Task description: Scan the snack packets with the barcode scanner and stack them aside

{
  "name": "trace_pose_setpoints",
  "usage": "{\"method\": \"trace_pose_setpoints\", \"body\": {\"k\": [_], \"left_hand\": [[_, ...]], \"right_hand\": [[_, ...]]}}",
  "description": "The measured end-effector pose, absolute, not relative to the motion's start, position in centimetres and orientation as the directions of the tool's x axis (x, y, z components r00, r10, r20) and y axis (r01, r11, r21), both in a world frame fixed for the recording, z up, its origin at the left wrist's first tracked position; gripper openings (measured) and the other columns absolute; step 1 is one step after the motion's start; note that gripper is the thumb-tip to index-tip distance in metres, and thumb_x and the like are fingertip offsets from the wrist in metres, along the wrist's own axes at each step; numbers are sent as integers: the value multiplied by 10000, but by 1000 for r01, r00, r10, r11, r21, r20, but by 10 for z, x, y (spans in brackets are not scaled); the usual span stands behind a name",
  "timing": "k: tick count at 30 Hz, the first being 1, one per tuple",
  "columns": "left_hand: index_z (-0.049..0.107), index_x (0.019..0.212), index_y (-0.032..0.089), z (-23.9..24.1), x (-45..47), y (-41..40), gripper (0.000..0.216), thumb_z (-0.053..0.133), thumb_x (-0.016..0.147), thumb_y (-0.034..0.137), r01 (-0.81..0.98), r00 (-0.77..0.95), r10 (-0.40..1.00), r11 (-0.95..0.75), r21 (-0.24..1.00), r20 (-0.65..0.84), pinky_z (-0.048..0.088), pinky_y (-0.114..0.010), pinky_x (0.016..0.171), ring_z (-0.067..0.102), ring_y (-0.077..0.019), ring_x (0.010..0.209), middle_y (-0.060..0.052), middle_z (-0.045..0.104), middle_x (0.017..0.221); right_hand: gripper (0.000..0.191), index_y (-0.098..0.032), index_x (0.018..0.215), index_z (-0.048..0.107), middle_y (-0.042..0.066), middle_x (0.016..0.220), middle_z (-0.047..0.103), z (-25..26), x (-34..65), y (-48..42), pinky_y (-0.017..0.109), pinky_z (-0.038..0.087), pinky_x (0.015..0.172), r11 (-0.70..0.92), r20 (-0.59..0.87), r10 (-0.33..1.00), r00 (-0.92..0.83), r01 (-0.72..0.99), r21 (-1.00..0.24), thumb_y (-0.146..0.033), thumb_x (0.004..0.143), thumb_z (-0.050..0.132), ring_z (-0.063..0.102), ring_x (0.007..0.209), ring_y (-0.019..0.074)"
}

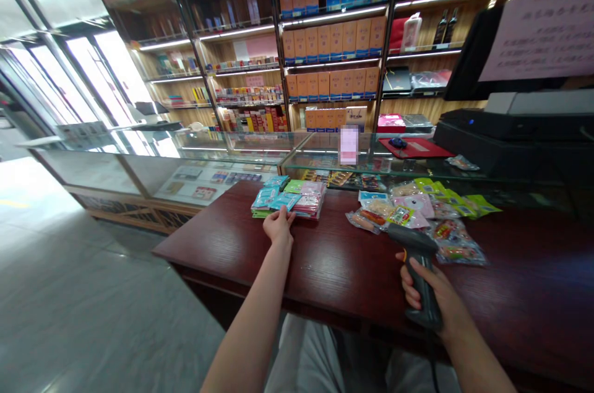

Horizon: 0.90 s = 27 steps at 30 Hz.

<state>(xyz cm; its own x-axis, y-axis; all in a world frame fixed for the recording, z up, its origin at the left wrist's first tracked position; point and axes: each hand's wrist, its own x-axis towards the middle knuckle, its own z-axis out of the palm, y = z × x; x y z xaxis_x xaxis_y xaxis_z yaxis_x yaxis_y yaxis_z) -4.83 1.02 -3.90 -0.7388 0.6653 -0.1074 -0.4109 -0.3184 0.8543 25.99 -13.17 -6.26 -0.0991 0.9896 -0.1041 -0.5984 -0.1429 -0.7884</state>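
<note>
On the dark red bench (325,266), in front of the glass display case (153,167), the stack of flat packets (299,200) lies near the far edge. The left hand (278,227) touches the near side of it, fingers bent on the top blue packet, but I cannot tell if they pinch it. More to the right, a loose pile of snack bags (420,210) lies on the bench, and just before it the right hand (429,294) has its fingers closed around the handle of the barcode scanner (412,243), whose head points at the pile.
</note>
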Motion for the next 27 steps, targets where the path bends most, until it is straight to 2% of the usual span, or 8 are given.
{"method": "trace_pose_setpoints", "body": {"k": [4, 7, 11, 14, 18, 21, 24, 27], "left_hand": [[502, 794, 132, -38, -44, 0, 189, 673, 783, 209, -425, -683, 710, -194, 884, -172, 565, -272, 565, 554, -76, 540, 33, 509, 659], [496, 932, 150, -36, -37, -6, 172, 606, 802, 172, -328, -736, 660, -152, 932, -151, 503, -218, 502, 528, -68, 551, 26, 516, 747], [500, 1051, 168, -36, -19, -6, 288, 584, 777, 142, -76, -806, 582, -279, 957, 106, 465, -202, 546, 515, -68, 621, 3, 539, 879], [527, 1053, 171, -38, 4, 1, 280, 581, 779, 157, 75, -742, 605, -354, 932, 289, 482, -238, 657, 534, -88, 701, -10, 553, 919], [553, 1001, 170, -37, 45, 10, 211, 552, 790, 153, 218, -563, 699, -389, 895, 441, 479, -289, 755, 552, -119, 758, -21, 567, 911], [564, 966, 174, -34, 79, 11, 194, 541, 781, 120, 359, -349, 772, -414, 837, 531, 471, -310, 794, 559, -141, 797, -32, 577, 913], [586, 932, 179, -31, 111, 7, 175, 551, 776, 108, 536, -74, 819, -449, 715, 570, 455, -331, 845, 558, -173, 884, -49, 583, 930], [610, 982, 191, -27, 143, 4, 181, 571, 807, 163, 660, 184, 831, -501, 561, 526, 428, -364, 913, 537, -207, 1000, -68, 585, 1009]], "right_hand": [[304, -180, 947, 681, -43, 558, 576, -64, 259, -129, 146, 370, 306, -138, -92, 990, -107, -609, -781, -364, 736, 801, 461, 372, 57], [308, -179, 942, 679, -50, 546, 570, -62, 256, -129, 144, 367, 302, -121, -82, 993, -90, -616, -778, -369, 734, 803, 453, 357, 52], [343, -170, 916, 677, -53, 537, 572, -56, 252, -129, 134, 355, 291, -96, -85, 995, -48, -619, -779, -386, 695, 826, 446, 349, 47], [350, -165, 906, 673, -53, 530, 572, -54, 252, -129, 135, 352, 287, -104, -88, 995, -56, -619, -778, -390, 687, 828, 439, 341, 45], [340, -171, 934, 663, -59, 537, 567, -55, 258, -130, 133, 349, 291, -73, -75, 997, -25, -642, -763, -386, 714, 809, 439, 345, 45], [317, -175, 951, 656, -57, 556, 575, -56, 266, -133, 137, 367, 305, -30, -64, 998, 29, -644, -764, -362, 738, 797, 457, 364, 49], [308, -188, 971, 648, -57, 565, 584, -57, 273, -135, 143, 390, 322, 43, -54, 990, 130, -648, -760, -340, 745, 793, 477, 382, 56], [329, -193, 952, 647, -62, 554, 580, -56, 276, -136, 145, 392, 315, 104, -50, 977, 205, -672, -733, -357, 716, 809, 475, 375, 59]]}}
